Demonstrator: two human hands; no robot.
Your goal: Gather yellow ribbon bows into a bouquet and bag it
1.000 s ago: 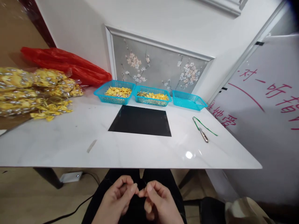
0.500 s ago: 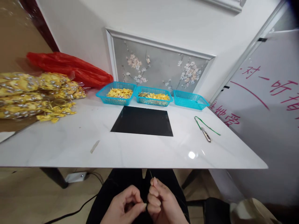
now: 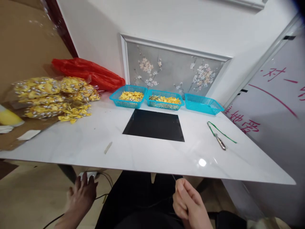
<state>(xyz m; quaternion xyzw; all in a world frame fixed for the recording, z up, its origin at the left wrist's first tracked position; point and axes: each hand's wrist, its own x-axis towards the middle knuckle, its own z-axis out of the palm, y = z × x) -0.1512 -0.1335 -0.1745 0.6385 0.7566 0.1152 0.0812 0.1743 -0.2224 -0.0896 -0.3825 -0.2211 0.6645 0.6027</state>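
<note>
My left hand (image 3: 82, 197) reaches down at the lower left with its fingers spread and nothing in it. In view it overlaps a white box-like object (image 3: 89, 175) with a cable, low near the floor. Over my lap, below the table's front edge, my right hand (image 3: 188, 202) is closed in a pinch on a thin strand (image 3: 174, 178). Only a short tip of that strand sticks up past the fingers; whether it is wire or thread I cannot tell.
On the white table (image 3: 152, 162) lie a black mat (image 3: 154, 124) and a small metal cutter (image 3: 221, 142) with a green ribbon. Blue baskets (image 3: 203, 105) line the back, two holding yellow pieces. Bagged yellow flowers (image 3: 47, 95) and red mesh (image 3: 88, 71) are at left.
My left hand has parted from my right and swung down to the left, its fingers opening. My right hand keeps its pinch on the strand. The view has turned left.
</note>
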